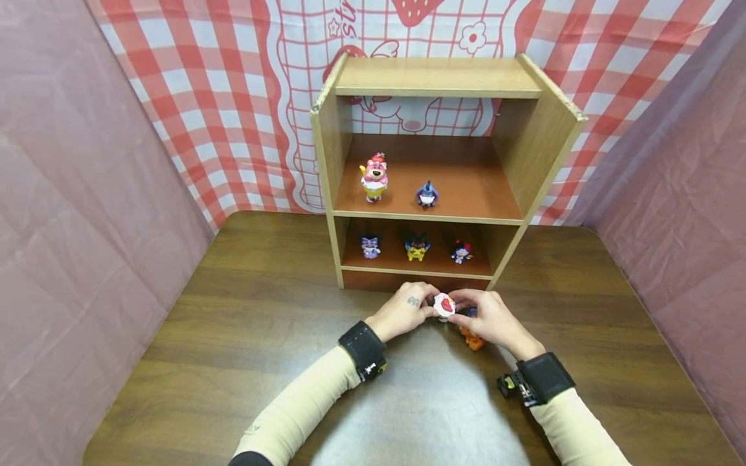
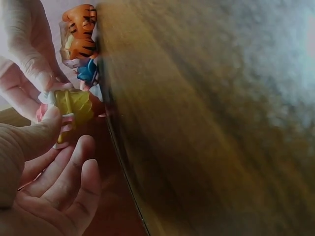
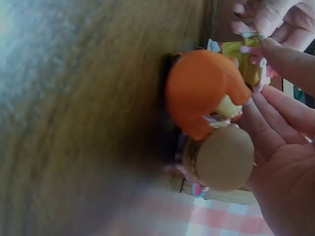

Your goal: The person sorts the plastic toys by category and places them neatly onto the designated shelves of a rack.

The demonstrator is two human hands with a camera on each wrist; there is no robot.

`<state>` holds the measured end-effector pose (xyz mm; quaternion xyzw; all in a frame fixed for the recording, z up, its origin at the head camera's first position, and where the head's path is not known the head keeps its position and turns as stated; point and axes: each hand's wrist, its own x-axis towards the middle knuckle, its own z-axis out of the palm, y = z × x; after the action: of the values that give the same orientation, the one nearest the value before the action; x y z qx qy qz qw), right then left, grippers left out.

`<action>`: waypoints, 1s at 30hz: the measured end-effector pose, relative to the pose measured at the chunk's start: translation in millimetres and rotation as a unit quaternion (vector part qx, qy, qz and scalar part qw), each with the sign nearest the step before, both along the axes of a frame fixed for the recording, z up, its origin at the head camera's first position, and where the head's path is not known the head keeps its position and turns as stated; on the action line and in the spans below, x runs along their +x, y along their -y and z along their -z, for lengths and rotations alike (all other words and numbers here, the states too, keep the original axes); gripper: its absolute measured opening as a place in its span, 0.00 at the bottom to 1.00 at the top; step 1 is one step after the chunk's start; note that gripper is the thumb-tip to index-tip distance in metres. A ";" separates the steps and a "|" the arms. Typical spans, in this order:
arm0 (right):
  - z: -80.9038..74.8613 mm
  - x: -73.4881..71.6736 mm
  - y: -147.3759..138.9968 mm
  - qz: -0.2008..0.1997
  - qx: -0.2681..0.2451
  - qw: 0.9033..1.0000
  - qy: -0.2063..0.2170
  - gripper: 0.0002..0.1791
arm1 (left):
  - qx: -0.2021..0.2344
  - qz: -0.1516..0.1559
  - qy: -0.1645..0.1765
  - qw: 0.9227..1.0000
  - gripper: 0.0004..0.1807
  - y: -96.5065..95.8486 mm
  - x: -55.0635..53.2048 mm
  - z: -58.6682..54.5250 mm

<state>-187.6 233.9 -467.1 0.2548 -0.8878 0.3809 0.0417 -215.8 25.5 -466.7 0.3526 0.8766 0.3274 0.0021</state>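
Both hands hold a small yellow toy sundae cup [image 2: 78,109] with pink drips; from above, its white top [image 1: 445,305] carries a red patch. The left hand [image 1: 406,312] pinches one side between thumb and fingers, its other fingers loosely bent. On the opposite side, the right hand [image 1: 491,318] pinches the rim. Partly hidden beneath the right hand is an orange tiger-striped figurine [image 1: 473,340], with a blue toy part [image 2: 87,71] beside it. A round beige surface [image 3: 226,158] shows close by the orange figurine in the right wrist view.
Behind the hands stands a wooden shelf unit [image 1: 437,76]. Its upper shelf bears a pink bear figurine [image 1: 375,178] and a blue donkey figurine [image 1: 427,194]. Below are a purple figurine [image 1: 370,246], a yellow one [image 1: 416,247] and a blue-red one [image 1: 461,252]. Curtains flank the table [image 1: 245,336].
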 end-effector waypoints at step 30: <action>-45.5 12.3 7.4 0.026 -0.052 0.997 -0.058 0.18 | 0.022 0.000 -0.073 0.997 0.17 -0.7 2.2 -35.4</action>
<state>-175.3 226.5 -421.6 0.2507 -0.8694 0.4096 0.1164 -213.6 26.2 -431.3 0.3758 0.8670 0.3197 -0.0695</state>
